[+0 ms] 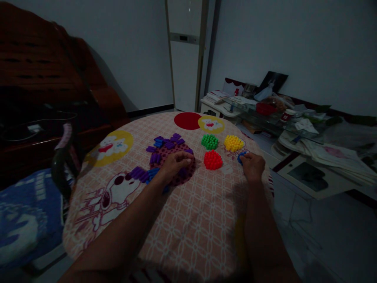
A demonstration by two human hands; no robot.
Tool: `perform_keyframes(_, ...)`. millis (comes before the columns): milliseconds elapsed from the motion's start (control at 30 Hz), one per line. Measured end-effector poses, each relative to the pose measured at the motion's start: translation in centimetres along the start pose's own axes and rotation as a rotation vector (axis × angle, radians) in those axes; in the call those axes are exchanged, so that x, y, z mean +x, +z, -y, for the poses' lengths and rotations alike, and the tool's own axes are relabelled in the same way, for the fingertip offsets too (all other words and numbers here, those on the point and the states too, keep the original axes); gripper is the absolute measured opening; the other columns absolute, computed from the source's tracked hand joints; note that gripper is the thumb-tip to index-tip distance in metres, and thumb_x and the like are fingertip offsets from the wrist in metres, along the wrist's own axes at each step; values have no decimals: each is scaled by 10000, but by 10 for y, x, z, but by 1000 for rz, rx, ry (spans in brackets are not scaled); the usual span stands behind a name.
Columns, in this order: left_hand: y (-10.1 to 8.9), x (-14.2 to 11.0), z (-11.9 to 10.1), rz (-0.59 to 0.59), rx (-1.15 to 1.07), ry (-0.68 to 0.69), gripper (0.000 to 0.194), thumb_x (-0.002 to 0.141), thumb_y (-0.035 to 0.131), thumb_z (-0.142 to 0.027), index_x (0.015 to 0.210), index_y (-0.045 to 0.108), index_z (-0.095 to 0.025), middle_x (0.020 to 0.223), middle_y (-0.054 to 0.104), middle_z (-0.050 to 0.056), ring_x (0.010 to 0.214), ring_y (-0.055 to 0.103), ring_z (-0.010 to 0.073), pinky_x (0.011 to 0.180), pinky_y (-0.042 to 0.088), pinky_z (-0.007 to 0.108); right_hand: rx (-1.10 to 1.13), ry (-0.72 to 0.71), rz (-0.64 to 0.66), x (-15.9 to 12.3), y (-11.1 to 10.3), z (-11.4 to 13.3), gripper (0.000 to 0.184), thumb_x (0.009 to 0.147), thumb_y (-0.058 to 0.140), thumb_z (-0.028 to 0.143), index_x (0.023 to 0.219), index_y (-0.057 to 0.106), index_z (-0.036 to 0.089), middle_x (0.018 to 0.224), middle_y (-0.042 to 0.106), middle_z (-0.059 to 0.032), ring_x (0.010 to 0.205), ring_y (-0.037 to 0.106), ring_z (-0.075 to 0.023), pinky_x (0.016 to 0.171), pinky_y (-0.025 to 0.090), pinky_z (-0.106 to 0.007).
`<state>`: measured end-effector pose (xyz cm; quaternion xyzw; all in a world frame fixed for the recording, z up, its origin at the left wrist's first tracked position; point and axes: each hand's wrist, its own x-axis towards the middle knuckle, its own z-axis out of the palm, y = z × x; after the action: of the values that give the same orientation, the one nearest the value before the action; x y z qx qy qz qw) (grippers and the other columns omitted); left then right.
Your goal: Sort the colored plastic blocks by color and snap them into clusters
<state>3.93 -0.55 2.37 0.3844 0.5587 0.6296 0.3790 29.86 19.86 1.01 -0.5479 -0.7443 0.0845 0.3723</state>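
My left hand (174,164) is over the middle of the table, its thumb and fingers drawn together; whatever they may hold is too small to make out. Under and around it lie purple plastic sticks (139,174) and blue plastic sticks (152,173), on and beside a dark red round patch (185,179). Toward the right edge, my right hand (252,165) has its fingertips closed on a small blue knobby plastic cluster (241,157), partly hidden by the fingers. Between the hands sit a red knobby cluster (213,160), a green one (209,142) and a yellow one (233,143).
A patterned pink tablecloth (194,224) covers the round table. At left stand a chair with a blue cushion (26,208) and a wooden bench (38,51). A cluttered glass-topped cabinet (250,112) runs along the right wall; a tall white unit (187,74) stands behind.
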Motion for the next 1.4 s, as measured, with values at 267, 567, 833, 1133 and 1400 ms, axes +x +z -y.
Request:
perform_keyframes(267,-13,2,-5,-43,29,14,420,643,852,-432,941,746,-156,937,760,73,810,680,190,777,544,312,-215,13,73,-3,5,3,177,772,679,320,839,794,203,830,759,-99,750,657,-228,663,450,-329)
perform_keyframes(567,-105,-1,-27,-411,509,85,252,601,785,-344,777,760,-166,656,691,26,643,608,173,608,458,257,-66,1,-45,-8,5,17,217,787,660,329,881,770,167,822,739,-124,755,643,-257,678,434,-352)
perform_keyframes(833,-124,-18,-31,50,785,-120,243,400,869,-168,587,745,-262,527,642,-15,476,499,140,490,350,247,89,-96,-96,-10,9,20,253,798,584,358,794,749,166,721,713,-104,664,607,-231,632,415,-331)
perform_keyframes(1133,-65,-1,-25,29,549,100,244,663,785,-396,774,717,-190,754,701,38,688,618,185,618,466,263,415,-424,164,-47,25,72,215,901,598,355,889,736,191,814,731,-63,694,642,-189,683,487,-303)
perform_keyframes(1400,4,1,-2,-32,161,38,337,665,793,-465,755,683,-159,672,667,23,608,604,156,578,472,258,324,-912,327,-88,27,116,232,929,686,408,1075,703,229,916,692,-72,849,653,-198,745,501,-288)
